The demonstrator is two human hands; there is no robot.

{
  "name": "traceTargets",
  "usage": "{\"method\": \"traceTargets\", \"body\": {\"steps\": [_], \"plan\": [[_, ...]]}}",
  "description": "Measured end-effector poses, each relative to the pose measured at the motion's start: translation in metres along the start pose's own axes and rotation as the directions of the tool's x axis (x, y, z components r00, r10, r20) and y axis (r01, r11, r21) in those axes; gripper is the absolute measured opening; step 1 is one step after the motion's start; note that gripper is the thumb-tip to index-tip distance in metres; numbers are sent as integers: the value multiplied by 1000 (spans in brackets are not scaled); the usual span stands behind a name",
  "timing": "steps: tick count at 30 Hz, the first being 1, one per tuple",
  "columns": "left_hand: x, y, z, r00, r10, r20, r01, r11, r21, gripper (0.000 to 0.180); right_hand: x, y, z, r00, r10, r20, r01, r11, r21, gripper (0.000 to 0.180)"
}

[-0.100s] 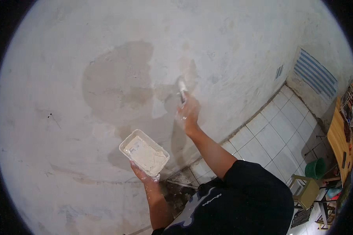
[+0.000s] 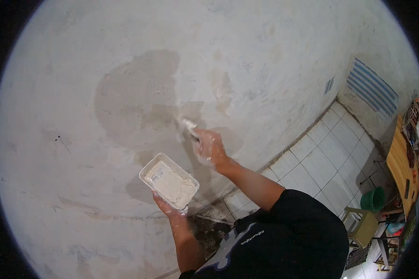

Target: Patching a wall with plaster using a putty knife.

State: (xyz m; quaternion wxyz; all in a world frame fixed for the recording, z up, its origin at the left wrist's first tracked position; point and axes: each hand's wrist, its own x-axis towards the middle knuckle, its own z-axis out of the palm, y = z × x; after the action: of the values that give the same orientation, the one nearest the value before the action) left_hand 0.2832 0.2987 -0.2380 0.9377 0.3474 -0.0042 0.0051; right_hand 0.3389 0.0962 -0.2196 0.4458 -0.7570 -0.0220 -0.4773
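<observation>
The wall (image 2: 125, 69) stood bare above and left of the right hand (image 2: 209, 146), leaving open room there. Below it, the tray (image 2: 169, 181) in the left hand (image 2: 165, 204) blocked the lower path. A chair (image 2: 363, 225) and bucket (image 2: 373, 199) stood well apart.

- The wall (image 2: 125, 60) I see is matt plaster, pale grey, blotchy, with a darker damp-looking patch (image 2: 135, 97).
- The tray (image 2: 169, 182) in my left hand (image 2: 165, 204) looks like thin white plastic, filled with thick, rough white paste.
- The scraper (image 2: 187, 125) in my right hand (image 2: 209, 146) is smeared with paste; its material I cannot tell.
- The floor tiles (image 2: 330, 158) are white, smooth and slightly glossy.
- My shirt (image 2: 288, 237) is black matt cloth.
</observation>
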Motion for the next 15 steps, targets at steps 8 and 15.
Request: {"method": "traceTargets", "body": {"steps": [8, 15], "plan": [[1, -5, -12, 998, 58, 7, -59, 997, 49, 70, -2, 105, -49, 979, 55, -196, -104, 963, -249, 39], [-1, -8, -9, 997, 64, -30, -64, 998, 28, 62, -25, 127, 12, 903, 316, -290, -291, 948, 124, 25]]}}
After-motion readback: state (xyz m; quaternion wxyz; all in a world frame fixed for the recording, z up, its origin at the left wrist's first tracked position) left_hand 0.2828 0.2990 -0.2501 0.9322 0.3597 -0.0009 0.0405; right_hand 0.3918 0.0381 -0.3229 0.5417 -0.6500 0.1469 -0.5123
